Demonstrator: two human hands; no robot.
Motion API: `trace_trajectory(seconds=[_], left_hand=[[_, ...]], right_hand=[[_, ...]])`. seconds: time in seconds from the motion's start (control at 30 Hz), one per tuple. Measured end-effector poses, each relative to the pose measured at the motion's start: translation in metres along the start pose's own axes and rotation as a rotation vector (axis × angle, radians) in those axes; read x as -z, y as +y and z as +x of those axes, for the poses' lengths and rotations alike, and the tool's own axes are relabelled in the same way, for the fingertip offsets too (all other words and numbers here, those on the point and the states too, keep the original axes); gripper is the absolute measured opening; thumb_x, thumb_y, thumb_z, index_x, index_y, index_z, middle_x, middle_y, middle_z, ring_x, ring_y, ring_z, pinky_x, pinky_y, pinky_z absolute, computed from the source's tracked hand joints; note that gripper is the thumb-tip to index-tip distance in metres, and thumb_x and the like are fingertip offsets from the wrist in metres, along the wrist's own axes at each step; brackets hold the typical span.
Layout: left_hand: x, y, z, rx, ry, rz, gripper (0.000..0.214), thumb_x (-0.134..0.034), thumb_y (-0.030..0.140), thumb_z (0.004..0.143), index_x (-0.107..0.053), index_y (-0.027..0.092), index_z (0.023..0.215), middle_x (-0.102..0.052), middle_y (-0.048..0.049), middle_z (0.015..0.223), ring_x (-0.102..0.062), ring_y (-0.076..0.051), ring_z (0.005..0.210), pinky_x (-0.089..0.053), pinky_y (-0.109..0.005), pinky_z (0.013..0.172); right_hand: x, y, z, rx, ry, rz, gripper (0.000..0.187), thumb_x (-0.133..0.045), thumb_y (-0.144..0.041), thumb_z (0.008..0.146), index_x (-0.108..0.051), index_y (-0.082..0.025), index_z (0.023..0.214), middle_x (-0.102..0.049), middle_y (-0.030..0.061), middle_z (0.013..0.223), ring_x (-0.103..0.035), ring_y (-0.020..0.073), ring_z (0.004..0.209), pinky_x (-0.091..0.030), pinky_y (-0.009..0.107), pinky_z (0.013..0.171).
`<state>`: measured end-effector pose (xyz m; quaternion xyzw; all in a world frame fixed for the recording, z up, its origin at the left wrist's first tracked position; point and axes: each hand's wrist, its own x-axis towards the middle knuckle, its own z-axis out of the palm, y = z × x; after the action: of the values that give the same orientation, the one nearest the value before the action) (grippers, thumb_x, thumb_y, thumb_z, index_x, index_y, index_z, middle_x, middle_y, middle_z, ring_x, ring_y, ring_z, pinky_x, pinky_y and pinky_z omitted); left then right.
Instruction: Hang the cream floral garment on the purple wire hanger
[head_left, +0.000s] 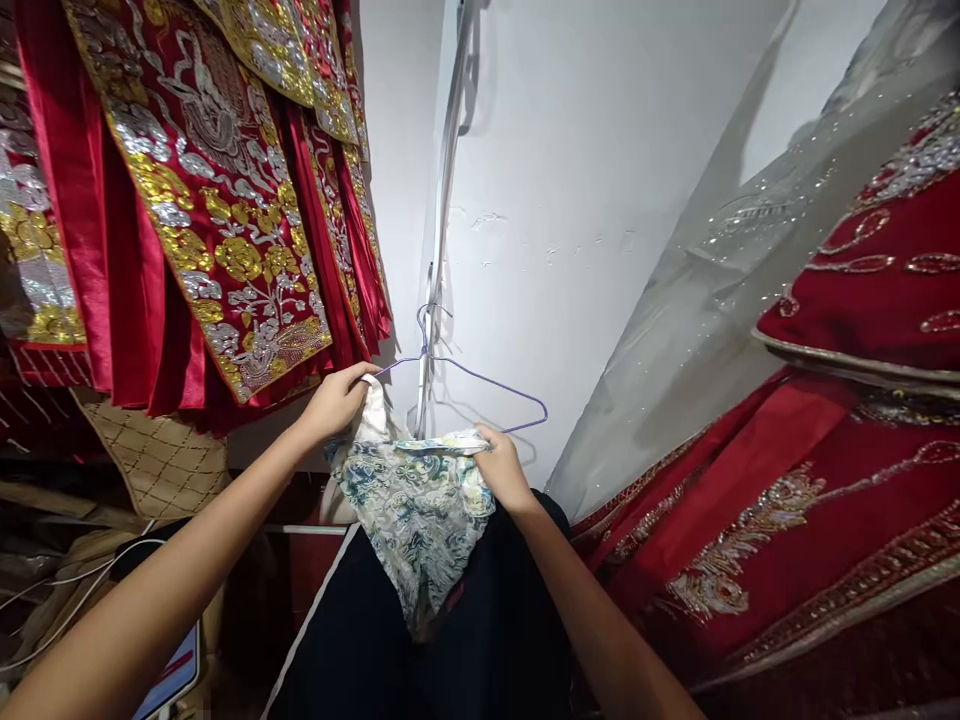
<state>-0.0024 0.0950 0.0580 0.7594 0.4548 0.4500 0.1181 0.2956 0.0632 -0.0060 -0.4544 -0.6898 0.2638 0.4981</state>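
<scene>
A purple wire clothes hanger hangs by its hook on a thin upright metal pole. Below it is a garment with straps, patterned in blue, white and pale yellow, narrowing to a point at the bottom. My left hand pinches its white left strap, which is around or against the hanger's left arm; I cannot tell which. Closed on the garment's upper right edge is my right hand, just below the hanger's right end. That end of the hanger sticks out bare.
Red costumes with gold and silver sequins hang at the left. A beaded red dress and a sheer sparkling veil fill the right. Behind the pole is a white wall. A phone-like screen and white cables lie at lower left.
</scene>
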Motion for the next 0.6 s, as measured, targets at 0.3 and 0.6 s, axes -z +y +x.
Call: trace_trajectory(seconds=[0.3, 0.6], left_hand=[[0.023, 0.015, 0.001, -0.030, -0.187, -0.091, 0.033, -0.049, 0.038, 0.087, -0.071, 0.016, 0.099, -0.073, -0.0048, 0.097, -0.064, -0.022, 0.087, -0.047, -0.028, 0.080], [0.037, -0.003, 0.004, 0.182, 0.151, 0.065, 0.031, -0.050, 0.041, 0.082, -0.068, 0.018, 0.094, -0.071, -0.0055, 0.091, -0.062, -0.022, 0.083, -0.046, -0.029, 0.074]], right_hand=[[0.078, 0.012, 0.058, -0.017, 0.180, -0.361, 0.083, -0.062, -0.021, 0.062, -0.045, -0.016, 0.143, -0.059, -0.0030, 0.070, -0.052, 0.0144, 0.057, -0.039, 0.025, 0.057], [0.121, -0.042, 0.071, -0.250, -0.491, -0.044, 0.031, -0.077, -0.040, 0.063, -0.074, -0.011, 0.072, -0.068, 0.0078, 0.066, -0.058, 0.0197, 0.058, -0.040, 0.029, 0.053]])
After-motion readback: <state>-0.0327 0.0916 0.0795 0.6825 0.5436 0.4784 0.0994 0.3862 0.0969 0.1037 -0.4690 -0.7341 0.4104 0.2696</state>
